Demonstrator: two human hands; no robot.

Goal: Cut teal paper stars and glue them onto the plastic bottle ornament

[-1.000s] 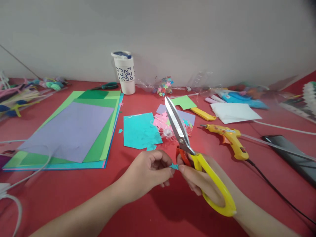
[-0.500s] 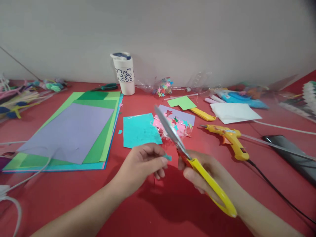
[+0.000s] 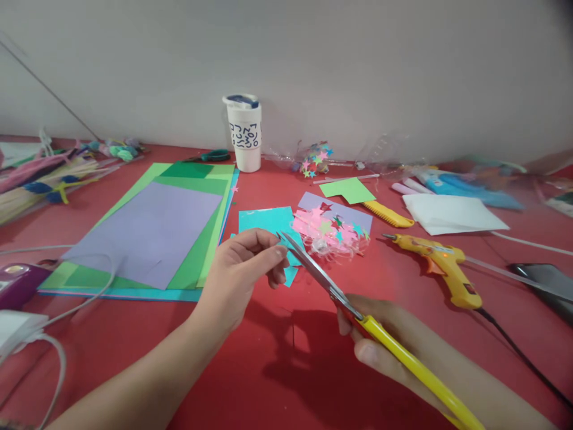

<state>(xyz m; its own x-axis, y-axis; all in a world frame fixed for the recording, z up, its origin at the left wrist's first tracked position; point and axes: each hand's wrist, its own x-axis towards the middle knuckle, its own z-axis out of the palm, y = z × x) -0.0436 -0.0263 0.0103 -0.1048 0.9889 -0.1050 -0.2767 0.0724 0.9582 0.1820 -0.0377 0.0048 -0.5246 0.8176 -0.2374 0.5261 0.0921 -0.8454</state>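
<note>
My left hand [image 3: 253, 263] is closed in a pinch on a tiny piece of turquoise paper, mostly hidden by the fingertips. My right hand [image 3: 385, 340] grips yellow-handled scissors [image 3: 324, 279], their blades slightly parted and their tips at my left fingertips. Behind the fingers lies a turquoise paper sheet [image 3: 264, 219]. Another turquoise scrap [image 3: 290, 276] shows just below it, partly covered by the hand. Right of the sheet, a clear packet of pink pieces and coloured stars [image 3: 329, 230] rests on lilac paper [image 3: 362, 222].
Stacked coloured sheets [image 3: 147, 233] lie left. A white tumbler [image 3: 245, 134] stands by the wall. To the right are a yellow glue gun [image 3: 441, 266] with its cord, a yellow cutter [image 3: 389, 214], a white packet [image 3: 454, 213] and a phone [image 3: 544, 286]. White cables [image 3: 58, 352] cross the left side.
My left hand has risen slightly. The scissors have turned lower and leftward, bringing their tips to the left fingertips. The whole view has shifted, so the tabletop things appear farther right.
</note>
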